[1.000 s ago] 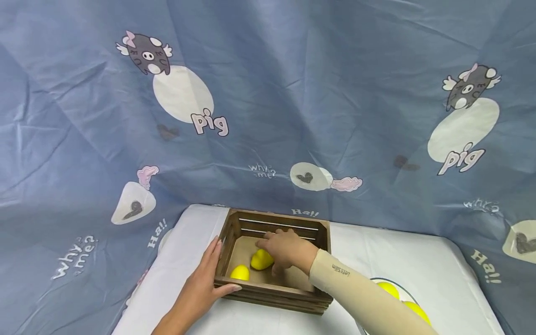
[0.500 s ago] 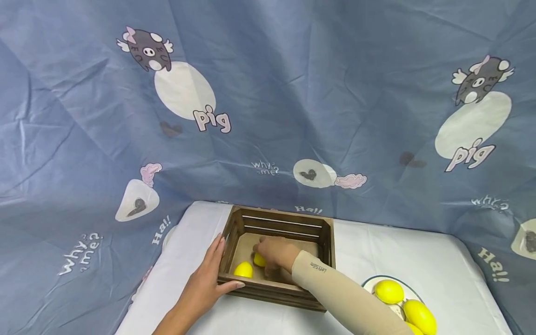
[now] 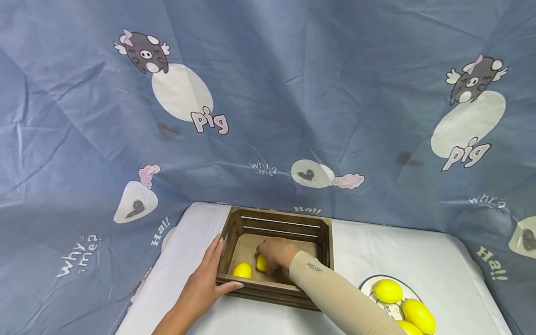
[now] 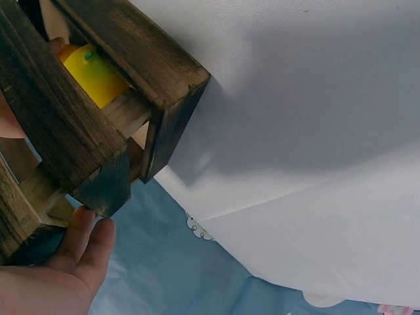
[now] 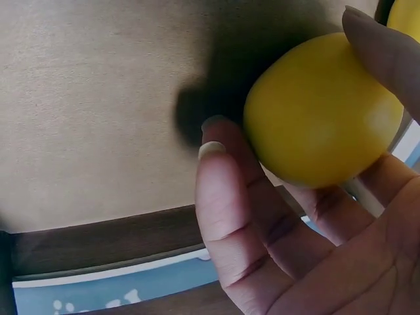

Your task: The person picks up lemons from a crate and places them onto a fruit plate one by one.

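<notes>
A brown slatted wooden crate stands on the white table. My left hand rests on its near left corner, fingers straight along the left side and thumb on the front rim. In the left wrist view, two fingertips touch a slat end. Inside the crate my right hand grips a yellow lemon, thumb on one side and curled fingers on the other; the head view shows only part of that fruit. Another lemon lies in the near left corner of the crate.
To the right of the crate, a round plate with a dark rim bears several lemons, partly cut off by the frame's bottom. A blue printed cloth hangs behind the table.
My right hand has lowered over the lemon and its fingers have come round it. The forearm has swung left, uncovering more of the plate. My left hand has stayed at the crate's corner.
</notes>
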Action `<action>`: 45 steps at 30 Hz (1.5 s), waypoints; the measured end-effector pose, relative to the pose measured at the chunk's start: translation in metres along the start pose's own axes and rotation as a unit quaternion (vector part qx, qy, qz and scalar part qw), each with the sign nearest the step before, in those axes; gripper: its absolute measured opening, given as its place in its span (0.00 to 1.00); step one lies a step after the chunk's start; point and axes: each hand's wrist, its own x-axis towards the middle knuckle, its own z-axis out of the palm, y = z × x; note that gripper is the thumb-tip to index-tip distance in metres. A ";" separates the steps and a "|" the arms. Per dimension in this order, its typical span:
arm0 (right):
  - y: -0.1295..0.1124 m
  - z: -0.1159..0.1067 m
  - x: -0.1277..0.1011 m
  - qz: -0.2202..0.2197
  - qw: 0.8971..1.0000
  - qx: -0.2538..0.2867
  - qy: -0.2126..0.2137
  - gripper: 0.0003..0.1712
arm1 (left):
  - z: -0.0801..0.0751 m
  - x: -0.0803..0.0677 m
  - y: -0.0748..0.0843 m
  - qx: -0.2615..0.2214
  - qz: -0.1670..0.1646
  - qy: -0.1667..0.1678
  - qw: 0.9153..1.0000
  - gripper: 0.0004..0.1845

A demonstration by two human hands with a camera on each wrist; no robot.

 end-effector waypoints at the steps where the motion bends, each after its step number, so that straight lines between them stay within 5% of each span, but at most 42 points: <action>1: 0.000 0.000 0.000 -0.001 1.000 0.001 0.001 0.31 | 0.000 0.000 0.000 0.000 0.000 -0.001 1.000 0.67; 29: 0.001 -0.009 -0.004 0.036 0.999 0.029 0.003 0.32 | 0.000 0.000 0.000 0.002 -0.005 0.001 1.000 0.66; 45: 0.012 -0.046 -0.032 0.020 0.999 -0.007 0.036 0.35 | -0.002 0.003 0.003 0.000 -0.025 -0.023 0.999 0.65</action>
